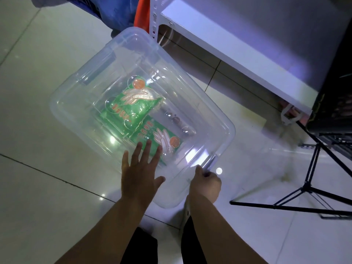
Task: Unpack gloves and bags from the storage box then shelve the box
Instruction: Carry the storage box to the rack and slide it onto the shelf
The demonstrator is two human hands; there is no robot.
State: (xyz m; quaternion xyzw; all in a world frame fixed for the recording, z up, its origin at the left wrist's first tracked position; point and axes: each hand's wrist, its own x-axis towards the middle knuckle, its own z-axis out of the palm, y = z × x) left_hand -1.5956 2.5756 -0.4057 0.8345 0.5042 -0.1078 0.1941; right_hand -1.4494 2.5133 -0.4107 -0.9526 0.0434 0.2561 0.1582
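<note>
A clear plastic storage box (76,96) with its lid on sits on the tiled floor, turned at an angle. Through the lid I see two green glove packets: one (131,103) near the middle, another (160,138) nearer to me. Small brownish items (177,119) lie beside them, too blurred to name. My left hand (141,168) rests flat on the lid's near edge with fingers spread. My right hand (206,182) is closed on the latch handle (209,162) at the box's near right end.
A white metal shelf (238,50) stands to the right behind the box, its post (153,18) close to the far corner. A black tripod (312,187) spreads its legs at the right. Blue and orange fabric (122,12) hangs at the top.
</note>
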